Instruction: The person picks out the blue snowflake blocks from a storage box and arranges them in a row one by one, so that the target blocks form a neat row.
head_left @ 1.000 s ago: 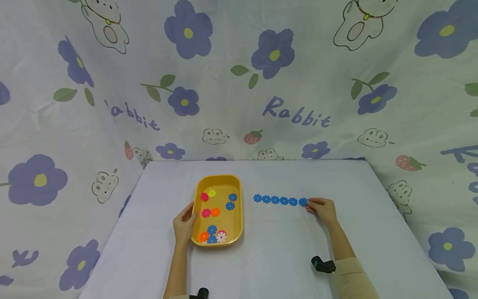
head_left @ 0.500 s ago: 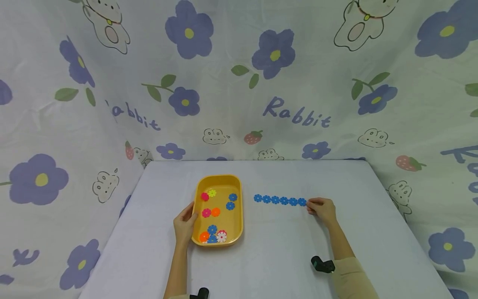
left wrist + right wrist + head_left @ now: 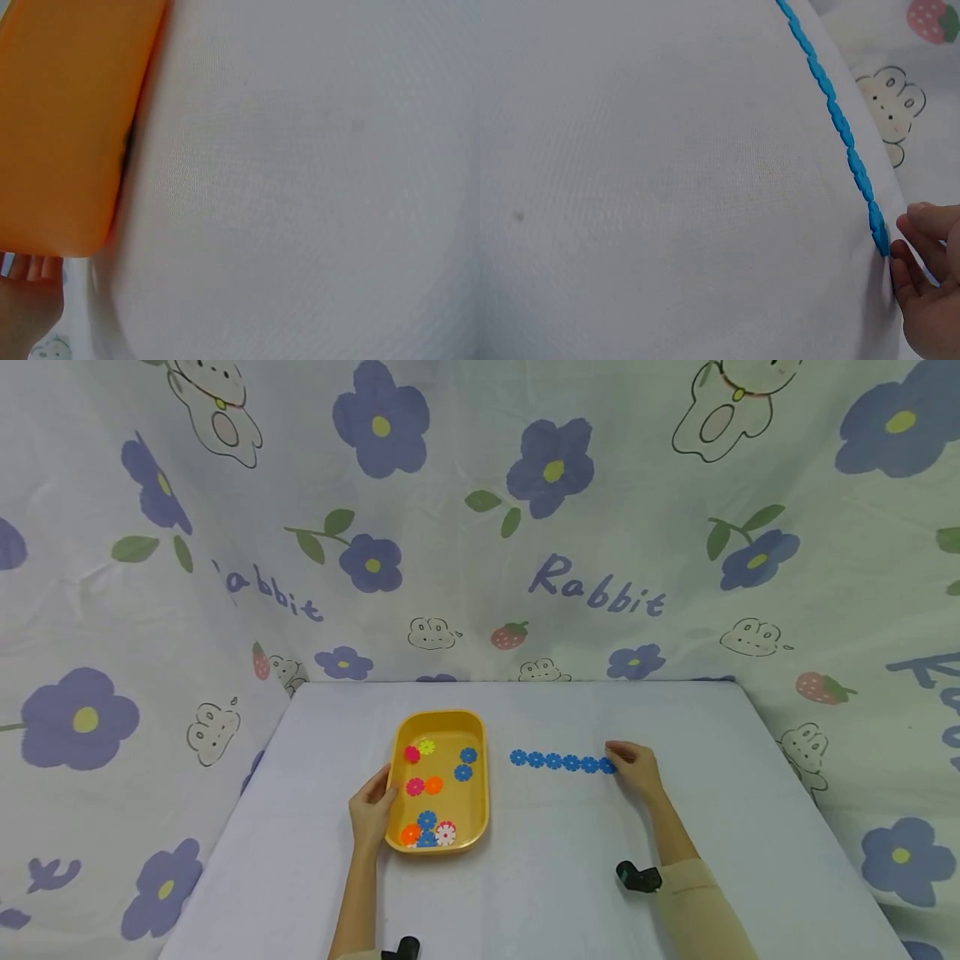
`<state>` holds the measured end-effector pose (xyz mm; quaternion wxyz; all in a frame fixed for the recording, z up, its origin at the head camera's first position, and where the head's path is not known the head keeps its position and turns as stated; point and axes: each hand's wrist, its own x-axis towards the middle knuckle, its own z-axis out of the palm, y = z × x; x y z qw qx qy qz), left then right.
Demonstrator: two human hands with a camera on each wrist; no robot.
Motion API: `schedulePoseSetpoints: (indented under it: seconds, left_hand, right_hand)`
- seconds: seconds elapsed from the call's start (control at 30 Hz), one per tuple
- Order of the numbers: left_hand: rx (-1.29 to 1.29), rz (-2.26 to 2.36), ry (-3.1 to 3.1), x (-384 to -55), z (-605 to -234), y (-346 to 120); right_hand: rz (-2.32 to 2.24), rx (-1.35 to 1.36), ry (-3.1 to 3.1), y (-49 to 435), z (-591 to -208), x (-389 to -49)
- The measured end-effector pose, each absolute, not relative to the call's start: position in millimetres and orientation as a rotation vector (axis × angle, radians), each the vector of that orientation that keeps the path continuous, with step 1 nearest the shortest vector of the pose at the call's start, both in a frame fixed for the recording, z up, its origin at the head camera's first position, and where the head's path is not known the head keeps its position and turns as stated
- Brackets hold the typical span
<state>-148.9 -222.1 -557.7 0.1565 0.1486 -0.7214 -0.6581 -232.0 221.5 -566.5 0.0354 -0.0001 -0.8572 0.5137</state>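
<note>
My left hand point(image 3: 370, 810) grips the left rim of a yellow tray point(image 3: 480, 793), thumb over the edge; in the left wrist view the tray's side point(image 3: 67, 135) hides most of the fingers. Several flower-shaped plastic discs lie in the tray, including a white one point(image 3: 446, 835), an orange one point(image 3: 433, 785) and a yellow one point(image 3: 426, 747). To the right, a straight row of blue flower discs point(image 3: 553, 762) lies on the table. My right hand point(image 3: 636, 768) is at the row's right end, fingertips right beside the last blue disc point(image 3: 879, 229), with nothing pinched between them.
A white cloth covers the table point(image 3: 540, 893). Behind it and at both sides hangs a printed curtain point(image 3: 465, 568) with flowers and rabbits. A black wrist device point(image 3: 639, 877) sits by the right sleeve point(image 3: 701, 902).
The last blue disc moved left against the row, then very slightly right. My right hand shifted left and farther from me, its fingers now over that disc's edge. My left hand and the tray stayed put.
</note>
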Motion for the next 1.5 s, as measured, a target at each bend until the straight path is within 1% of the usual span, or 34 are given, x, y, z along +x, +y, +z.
schedulePoseSetpoints:
  seconds: [0.3,0.53,0.83,0.97,1.13,1.33,1.5]
  left_hand:
    - [0.452,-1.903,-2.076,-148,-556,-222]
    - [0.422,-1.901,-2.057,-147,-555,-222]
    - [0.427,-1.879,-2.06,-149,-558,-220]
    - [0.436,-1.895,-2.053,-150,-559,-221]
    - [0.447,-1.905,-2.059,-149,-557,-221]
    - [0.452,-1.915,-2.061,-150,-557,-222]
    - [0.441,-1.905,-2.069,-150,-556,-222]
  right_hand:
    - [1.542,0.062,-2.733,222,-562,-227]
    - [1.505,0.074,-2.742,223,-562,-221]
    - [1.506,0.052,-2.709,225,-562,-218]
    - [1.515,-0.022,-2.589,219,-560,-215]
    - [1.751,-0.096,-2.384,195,-551,-213]
    - [2.251,-0.035,-2.272,147,-531,-214]
    - [2.483,0.033,-2.202,103,-521,-218]
